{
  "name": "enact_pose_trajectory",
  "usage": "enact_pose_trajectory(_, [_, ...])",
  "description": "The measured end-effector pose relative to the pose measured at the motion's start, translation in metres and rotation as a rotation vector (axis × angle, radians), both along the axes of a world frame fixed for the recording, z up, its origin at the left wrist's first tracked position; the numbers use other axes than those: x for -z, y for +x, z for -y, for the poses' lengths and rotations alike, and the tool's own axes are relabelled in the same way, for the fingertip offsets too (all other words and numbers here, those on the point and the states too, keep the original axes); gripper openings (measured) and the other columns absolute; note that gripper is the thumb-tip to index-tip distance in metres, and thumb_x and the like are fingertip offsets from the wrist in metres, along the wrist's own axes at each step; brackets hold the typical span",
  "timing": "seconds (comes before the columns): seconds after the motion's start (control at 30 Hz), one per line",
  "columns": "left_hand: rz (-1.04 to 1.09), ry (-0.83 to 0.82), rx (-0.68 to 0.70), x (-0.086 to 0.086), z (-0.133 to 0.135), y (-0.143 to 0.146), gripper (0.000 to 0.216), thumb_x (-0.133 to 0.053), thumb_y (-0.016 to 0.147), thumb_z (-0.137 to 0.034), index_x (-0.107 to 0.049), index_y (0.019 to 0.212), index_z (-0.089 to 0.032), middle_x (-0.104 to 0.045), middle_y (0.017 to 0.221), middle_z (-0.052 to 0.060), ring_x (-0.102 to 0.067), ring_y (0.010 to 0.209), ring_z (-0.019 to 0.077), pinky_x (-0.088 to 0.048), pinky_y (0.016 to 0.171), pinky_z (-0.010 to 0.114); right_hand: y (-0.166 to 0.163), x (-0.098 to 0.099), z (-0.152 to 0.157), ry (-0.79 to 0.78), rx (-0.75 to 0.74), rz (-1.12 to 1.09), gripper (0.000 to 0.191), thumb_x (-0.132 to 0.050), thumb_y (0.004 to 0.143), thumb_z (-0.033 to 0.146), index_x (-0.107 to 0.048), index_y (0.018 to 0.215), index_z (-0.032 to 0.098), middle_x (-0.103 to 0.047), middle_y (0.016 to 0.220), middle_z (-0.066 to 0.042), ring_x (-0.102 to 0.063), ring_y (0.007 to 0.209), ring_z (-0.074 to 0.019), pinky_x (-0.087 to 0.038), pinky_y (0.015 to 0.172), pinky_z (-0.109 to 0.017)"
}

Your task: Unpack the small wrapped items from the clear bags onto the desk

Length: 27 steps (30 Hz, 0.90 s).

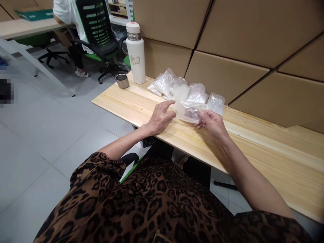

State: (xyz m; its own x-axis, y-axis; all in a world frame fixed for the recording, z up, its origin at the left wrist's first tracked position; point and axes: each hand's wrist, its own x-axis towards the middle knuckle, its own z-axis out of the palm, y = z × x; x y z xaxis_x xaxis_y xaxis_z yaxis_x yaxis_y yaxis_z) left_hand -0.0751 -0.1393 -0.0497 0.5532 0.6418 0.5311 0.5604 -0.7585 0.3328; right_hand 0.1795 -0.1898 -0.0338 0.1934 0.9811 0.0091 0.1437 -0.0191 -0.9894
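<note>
Cardboard panels are standing behind a wooden table (141,101). Both hands are holding one clear bag (188,111): left hand (160,118) is lying flat with fingers spread at its 9 o'clock edge to steady it, right hand (211,123) is pinching its 3 o'clock corner. More bags (177,86) are lying at 12 o'clock, a bottle (136,54) at 10.

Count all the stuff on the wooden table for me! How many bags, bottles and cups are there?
Clear plastic bags: about 6, overlapping, so the count is rough
White bottle: 1
Metal cup: 1
Total: about 8
The hands, left and right, hold one bag.
</note>
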Motion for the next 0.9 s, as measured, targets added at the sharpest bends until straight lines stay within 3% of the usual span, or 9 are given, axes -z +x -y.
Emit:
enact_pose_trajectory(0.1, [-0.010,-0.056,-0.005,0.004,0.011,-0.004,0.024,-0.048,0.103,-0.024,-0.072,0.104,-0.022,-0.066,0.136,0.014,-0.069,0.105,0.0222,-0.059,0.089,0.040,0.014,0.006,0.014,-0.096,-0.036,0.102,0.064,-0.073,0.078,0.087,-0.060,0.080,0.024,-0.064,0.064,-0.004,-0.060,0.056,-0.0195,-0.049,0.050,-0.033])
enact_pose_trajectory(0.17, [-0.012,-0.106,0.016,0.007,0.018,-0.004,0.024,-0.046,0.104,-0.023,-0.069,0.108,-0.022,-0.065,0.138,0.013,-0.069,0.094,0.0175,-0.059,0.079,0.033,0.022,0.004,0.024,-0.001,0.041,0.336,0.061,-0.071,0.082,0.083,-0.064,0.095,0.023,-0.072,0.086,-0.010,-0.066,0.071,-0.0240,-0.055,0.059,-0.039])
enact_pose_trajectory(0.27, [0.039,-0.137,0.067,0.012,0.028,0.001,0.020,-0.047,0.104,-0.020,-0.066,0.109,-0.020,-0.062,0.146,0.017,-0.072,0.111,0.0208,-0.062,0.088,0.035,0.021,-0.007,0.034,0.304,0.174,0.757,0.065,-0.064,0.091,0.074,-0.064,0.129,0.021,-0.069,0.133,-0.018,-0.065,0.119,-0.0353,-0.057,0.097,-0.057])
enact_pose_trajectory(0.37, [0.108,-0.117,0.135,0.012,0.032,0.008,0.017,-0.048,0.103,-0.017,-0.064,0.107,-0.020,-0.063,0.145,0.018,-0.067,0.133,0.0252,-0.062,0.104,0.042,0.007,-0.013,0.029,0.383,0.043,0.891,0.075,-0.059,0.096,0.073,-0.057,0.146,0.018,-0.062,0.148,-0.020,-0.054,0.139,-0.0409,-0.042,0.117,-0.066])
enact_pose_trajectory(0.47, [0.200,-0.045,0.191,0.002,0.027,0.017,0.015,-0.048,0.104,-0.017,-0.062,0.107,-0.021,-0.070,0.134,0.016,-0.061,0.145,0.0258,-0.060,0.112,0.046,-0.003,-0.007,0.012,0.311,-0.082,0.689,0.086,-0.069,0.087,0.076,-0.054,0.150,0.019,-0.065,0.142,-0.019,-0.060,0.132,-0.0405,-0.049,0.111,-0.064])
enact_pose_trajectory(0.53, [0.263,-0.007,0.212,-0.014,0.019,0.024,0.015,-0.046,0.107,-0.020,-0.062,0.108,-0.021,-0.073,0.129,0.015,-0.059,0.149,0.0258,-0.060,0.112,0.048,0.003,-0.001,0.003,0.250,-0.067,0.454,0.082,-0.073,0.086,0.074,-0.053,0.148,0.023,-0.068,0.136,-0.017,-0.066,0.124,-0.0363,-0.057,0.103,-0.058])
enact_pose_trajectory(0.7, [0.242,0.033,0.176,-0.076,-0.006,0.065,0.025,-0.038,0.113,-0.028,-0.062,0.117,-0.023,-0.064,0.148,0.010,-0.060,0.149,0.0255,-0.062,0.109,0.048,0.049,0.007,0.007,0.054,0.149,-0.030,0.067,-0.083,0.081,0.062,-0.056,0.133,0.030,-0.073,0.118,-0.009,-0.074,0.102,-0.0275,-0.065,0.084,-0.047])
enact_pose_trajectory(0.83, [0.247,0.099,0.136,-0.124,-0.021,0.117,0.021,-0.044,0.112,-0.032,-0.061,0.120,-0.023,-0.062,0.153,0.008,-0.067,0.140,0.0236,-0.064,0.100,0.037,0.072,0.005,0.019,-0.038,0.082,-0.245,0.046,-0.075,0.089,0.062,-0.058,0.115,0.029,-0.073,0.113,-0.009,-0.074,0.095,-0.0262,-0.066,0.078,-0.047])
enact_pose_trajectory(0.9, [0.241,0.131,0.096,-0.142,-0.026,0.143,0.047,-0.021,0.114,-0.035,-0.065,0.120,-0.020,-0.063,0.146,0.005,-0.067,0.141,0.0269,-0.062,0.094,0.041,0.072,0.005,0.024,-0.084,0.114,-0.292,0.041,-0.068,0.094,0.064,-0.059,0.110,0.027,-0.072,0.111,-0.010,-0.073,0.096,-0.0259,-0.066,0.079,-0.047])
